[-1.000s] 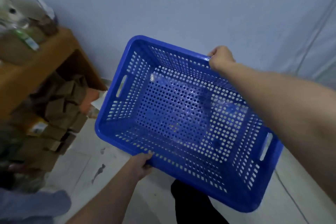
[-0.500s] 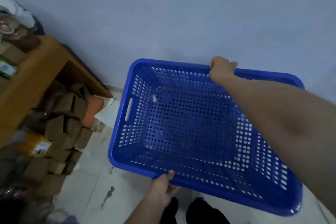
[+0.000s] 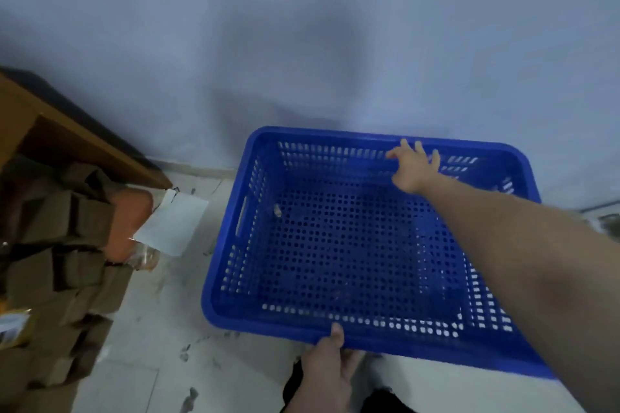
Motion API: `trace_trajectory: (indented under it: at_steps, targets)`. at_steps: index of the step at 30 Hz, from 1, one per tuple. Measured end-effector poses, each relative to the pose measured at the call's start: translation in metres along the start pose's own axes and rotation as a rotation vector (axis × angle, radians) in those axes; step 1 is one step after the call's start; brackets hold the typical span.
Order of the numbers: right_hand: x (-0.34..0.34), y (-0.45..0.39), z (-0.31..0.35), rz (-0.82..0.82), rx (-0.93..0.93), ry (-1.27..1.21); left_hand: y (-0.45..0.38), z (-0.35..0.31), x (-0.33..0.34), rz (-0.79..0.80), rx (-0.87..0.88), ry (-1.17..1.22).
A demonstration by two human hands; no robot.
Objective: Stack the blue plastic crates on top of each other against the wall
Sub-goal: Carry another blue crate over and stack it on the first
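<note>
so the blue crate [image 3: 352, 245] I'm dealing with fills the lower middle and right of the frame, open side up and sitting level, long far edge right by the wall, perforated sides and bottom, slot handle on the left end, basically empty inside

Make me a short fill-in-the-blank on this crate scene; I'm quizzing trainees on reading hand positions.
1. The crate is coloured ____.
2. The right hand, fingers spread, reaches the crate's ____ rim, the one beside the wall.
3. The left hand grips the ____ rim.
4. A white sheet lies on the floor to the crate's ____.

Missing words: blue; far; near; left
</note>
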State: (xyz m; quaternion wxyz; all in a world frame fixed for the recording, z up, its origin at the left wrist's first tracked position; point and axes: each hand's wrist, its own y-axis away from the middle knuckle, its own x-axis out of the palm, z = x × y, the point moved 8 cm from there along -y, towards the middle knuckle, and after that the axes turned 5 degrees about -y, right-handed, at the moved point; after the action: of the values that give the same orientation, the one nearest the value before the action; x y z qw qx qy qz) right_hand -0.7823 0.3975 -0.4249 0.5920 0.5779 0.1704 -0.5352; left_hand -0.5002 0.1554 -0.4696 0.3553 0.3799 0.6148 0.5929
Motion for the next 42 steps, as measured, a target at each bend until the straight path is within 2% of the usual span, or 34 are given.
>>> trace_trajectory:
  at_steps: [3, 7, 9, 11, 12, 13, 14, 15, 16, 17, 19, 21, 25, 30, 37, 42]
  targets:
    - [0.036, 0.040, -0.048, -0.041, 0.100, -0.018, 0.006, -0.019, 0.014, 0.092, -0.001, 0.027]
    - [0.051, 0.128, -0.145, -0.222, 0.439, -0.038, 0.014, -0.048, 0.011, 0.063, 0.070, -0.078]
    - [0.048, 0.152, -0.172, -0.259, 0.500, -0.068, 0.021, -0.057, 0.004, 0.032, 0.028, -0.299]
    - [0.043, 0.153, -0.180, -0.290, 0.470, -0.001, 0.033, -0.083, -0.013, -0.031, 0.089, -0.676]
    - [0.039, 0.150, -0.185, -0.322, 0.455, 0.039, 0.038, -0.111, -0.019, -0.112, 0.250, -0.906]
    - [0.036, 0.147, -0.191, -0.345, 0.461, 0.054, 0.047, -0.147, -0.021, -0.223, 0.507, -1.111]
    - [0.032, 0.146, -0.194, -0.351, 0.484, 0.038, 0.063, -0.188, -0.025, -0.360, 0.807, -1.255]
    - [0.027, 0.144, -0.196, -0.345, 0.514, 0.009, 0.078, -0.224, -0.030, -0.502, 1.031, -1.332]
    - [0.022, 0.143, -0.202, -0.335, 0.545, -0.021, 0.080, -0.250, -0.036, -0.638, 1.102, -1.396]
    - [0.018, 0.141, -0.212, -0.329, 0.570, -0.062, 0.069, -0.268, -0.042, -0.682, 1.048, -1.440]
    - [0.014, 0.140, -0.229, -0.349, 0.614, -0.204, 0.029, -0.280, -0.053, -0.575, 0.828, -1.455]
    - [0.017, 0.146, -0.248, -0.375, 0.671, -0.337, 0.000, -0.276, -0.052, -0.464, 0.753, -1.481]
    - [0.037, 0.163, -0.279, -0.374, 0.753, -0.479, -0.014, -0.261, -0.047, -0.437, 0.807, -1.276]
    - [0.041, 0.168, -0.294, -0.501, 0.786, -0.659, 0.002, -0.258, -0.046, -0.599, 0.884, -1.084]
    - [0.020, 0.154, -0.280, -0.546, 0.719, -0.794, 0.020, -0.296, -0.034, -0.592, 0.933, -1.058]
    - [0.037, 0.139, -0.265, -0.530, 0.644, -0.802, 0.002, -0.290, -0.032, -0.503, 0.845, -1.099]
